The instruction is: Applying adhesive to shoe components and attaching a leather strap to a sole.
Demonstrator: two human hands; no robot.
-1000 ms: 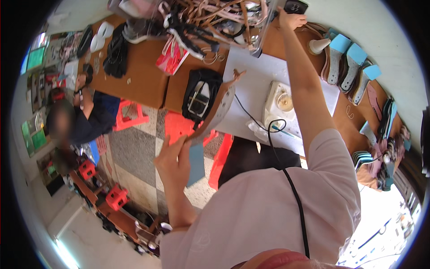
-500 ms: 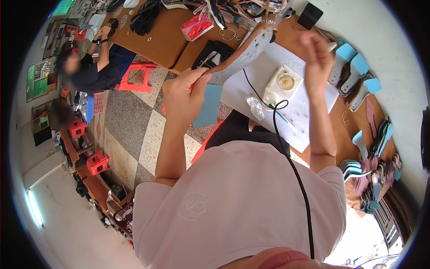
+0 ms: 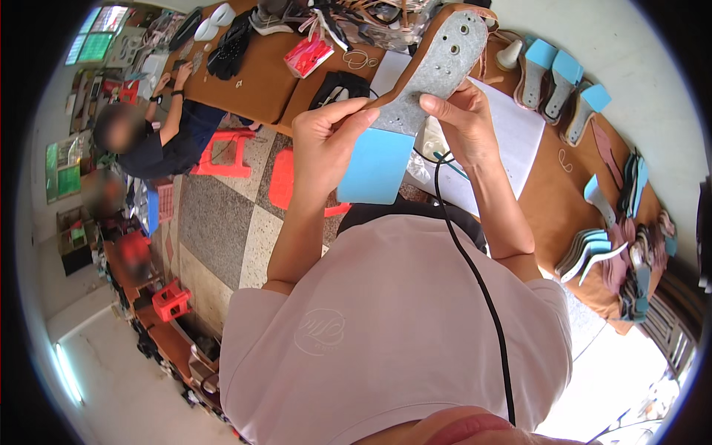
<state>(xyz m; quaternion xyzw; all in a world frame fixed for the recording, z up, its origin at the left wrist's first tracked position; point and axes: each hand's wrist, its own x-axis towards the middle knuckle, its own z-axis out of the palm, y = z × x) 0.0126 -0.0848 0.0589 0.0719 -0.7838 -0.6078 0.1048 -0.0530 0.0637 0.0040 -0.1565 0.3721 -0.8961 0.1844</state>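
A curved grey shoe sole with punched holes and a brown rim (image 3: pixel 443 63) is being held up between both hands' fingers, its flat sky-blue rectangular flap (image 3: pixel 377 167) hanging below them. The right hand (image 3: pixel 473 132), off the sole a moment ago, is now gripping it, thumb on the grey face, so the left hand (image 3: pixel 324 144), pinching the opposite edge, is no longer supporting it alone. The brown tabletop's (image 3: pixel 259 85) edge is running behind the left fingers; open checkered floor (image 3: pixel 215 211) is lying left of them, blue-tabbed soles (image 3: pixel 532 85) crowding beyond the right.
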